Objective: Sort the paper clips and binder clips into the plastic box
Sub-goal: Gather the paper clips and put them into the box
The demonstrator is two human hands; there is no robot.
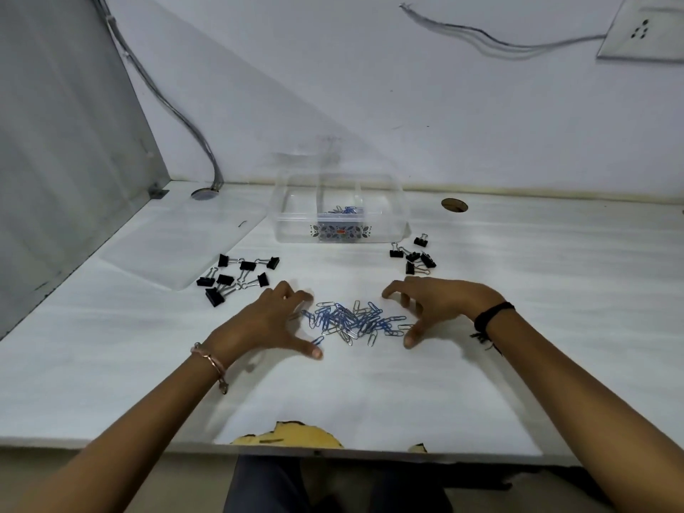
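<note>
A heap of blue and silver paper clips lies on the white table between my hands. My left hand rests at the heap's left edge with fingers spread, holding nothing. On the heap's right, my right hand is also spread and empty. Behind the heap stands the clear plastic box, divided into compartments, and a few paper clips lie in its middle compartment. Several black binder clips are scattered to the left, and a smaller group of binder clips sits to the right of the box.
The clear box lid lies flat at the left, partly under the left binder clips. A cable runs down the wall into a grommet. A round table hole is at the back right. The table's front edge is chipped.
</note>
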